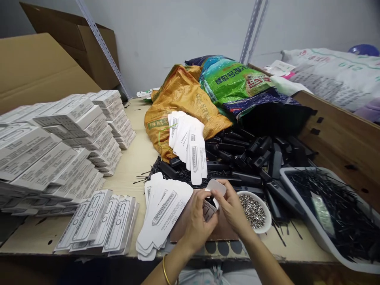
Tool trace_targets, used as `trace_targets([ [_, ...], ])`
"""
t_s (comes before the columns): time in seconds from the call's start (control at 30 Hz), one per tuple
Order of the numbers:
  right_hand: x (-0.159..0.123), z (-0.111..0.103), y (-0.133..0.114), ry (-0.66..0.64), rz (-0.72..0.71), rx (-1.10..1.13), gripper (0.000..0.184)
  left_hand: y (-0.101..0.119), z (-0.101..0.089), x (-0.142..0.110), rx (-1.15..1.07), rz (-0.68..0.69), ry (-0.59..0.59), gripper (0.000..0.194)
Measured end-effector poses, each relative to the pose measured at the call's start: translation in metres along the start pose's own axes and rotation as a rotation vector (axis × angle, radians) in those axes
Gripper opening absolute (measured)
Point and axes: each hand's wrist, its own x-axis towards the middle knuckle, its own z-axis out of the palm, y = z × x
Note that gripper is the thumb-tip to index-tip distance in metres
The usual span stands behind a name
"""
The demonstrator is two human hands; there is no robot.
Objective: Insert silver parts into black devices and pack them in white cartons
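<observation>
Between my hands is a small white carton [208, 211] with its end flap raised and something black inside the opening. My left hand [196, 221] is closed around the carton's sides, thumb and fingers on opposite faces. My right hand [233, 206] pinches at the raised flap [215, 186]. Both hands are over a brown board [181, 225] at the front of the table. Flat unfolded cartons [164, 209] with printed outlines lie just left of my left hand. A white bowl of small metal parts [253, 209] stands beside my right hand.
Stacked closed cartons [59, 146] fill the left side, with several more [101, 221] lying in front. Black plastic devices [237, 154] are heaped behind my hands, below an orange sack [184, 103] and a green bag [234, 79]. At right stands a tray [311, 245] of thin black pieces.
</observation>
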Motion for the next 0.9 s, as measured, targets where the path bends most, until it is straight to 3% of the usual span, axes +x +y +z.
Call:
trace_targets([
  [0.13,-0.015,0.025,0.005,0.183,-0.177,-0.075,0.018,-0.002,0.002,-0.005,-0.070,-0.080,0.034,0.051],
  [0.23,-0.025,0.029,0.009,0.121,-0.383,-0.183,0.012,-0.002,0.002,-0.007,-0.152,-0.159,0.036,0.064],
  [0.4,-0.033,0.022,0.014,0.088,-0.375,-0.274,0.023,0.002,-0.001,-0.004,-0.155,-0.182,0.015,0.076],
  [0.57,-0.039,0.018,0.014,0.045,-0.559,-0.356,0.040,0.002,-0.002,-0.002,-0.155,-0.126,-0.029,0.080],
  [0.7,-0.034,0.017,0.006,0.040,-0.404,-0.284,0.025,0.003,0.000,-0.001,-0.109,-0.089,0.031,0.059],
  [0.9,-0.021,0.016,-0.007,0.013,-0.167,-0.180,0.021,0.009,0.002,0.000,-0.091,-0.175,0.059,0.064],
])
